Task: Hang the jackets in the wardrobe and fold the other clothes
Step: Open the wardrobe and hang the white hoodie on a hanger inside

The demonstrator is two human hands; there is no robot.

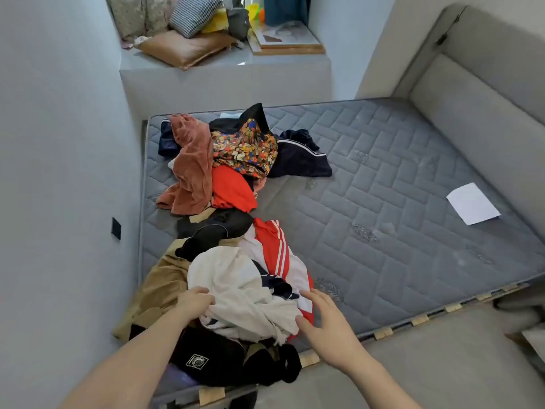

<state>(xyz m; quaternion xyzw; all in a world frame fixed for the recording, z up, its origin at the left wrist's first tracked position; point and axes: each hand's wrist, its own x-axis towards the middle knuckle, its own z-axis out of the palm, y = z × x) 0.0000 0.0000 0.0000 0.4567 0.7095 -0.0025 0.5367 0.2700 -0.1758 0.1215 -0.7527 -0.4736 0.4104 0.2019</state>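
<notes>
A long pile of clothes lies along the left side of the grey mattress (383, 178). At its near end is a white garment (236, 278) over a red jacket with white stripes (274, 246), a tan garment (159, 287) and a black piece with a patch (203, 358). Farther back lie a rust-pink top (191, 166), a bright patterned garment (244, 146), an orange-red piece (233, 187) and a navy jacket with white stripes (298, 160). My left hand (193, 301) grips the white garment's left edge. My right hand (321, 320) is spread at its right side, fingers straight, touching the cloth.
A white sheet of paper (472, 203) lies on the right of the mattress. A padded grey headboard (477, 93) runs along the right. A ledge (224, 69) beyond the bed holds cushions and a framed picture. A wall bounds the left side.
</notes>
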